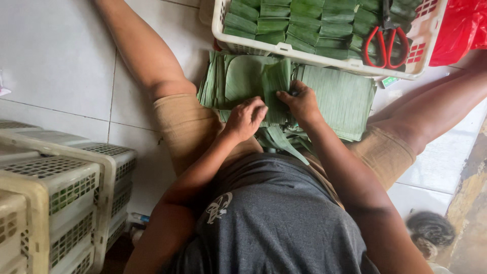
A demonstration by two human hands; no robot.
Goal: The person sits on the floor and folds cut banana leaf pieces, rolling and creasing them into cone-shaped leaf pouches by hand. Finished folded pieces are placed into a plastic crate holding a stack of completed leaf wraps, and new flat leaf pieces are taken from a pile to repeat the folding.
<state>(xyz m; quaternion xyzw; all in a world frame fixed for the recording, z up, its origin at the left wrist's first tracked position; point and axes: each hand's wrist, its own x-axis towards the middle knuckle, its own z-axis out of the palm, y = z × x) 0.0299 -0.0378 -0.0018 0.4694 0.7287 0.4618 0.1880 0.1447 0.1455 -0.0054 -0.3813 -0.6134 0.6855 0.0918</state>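
Head view, sweeping from the left — a stack of pale plastic crates sits on the tiled floor beside the person's bent leg. Moving in, the left hand presses down on a green leaf strip, fingers curled together over its near edge. That strip lies on top of a pile of flat leaves spread on the floor between the knees, just in front of a white basket. The right hand pinches the same strip at its other side, fingers closed on the fold. By my reading this leaf is light, thin and floppy, apt to split along its ribs — best gripped at the folded edge with flat fingertips rather than tugged at a corner. In the basket, rows of folded leaf packets, then red-handled scissors resting at the right end, and a red plastic bag beyond.
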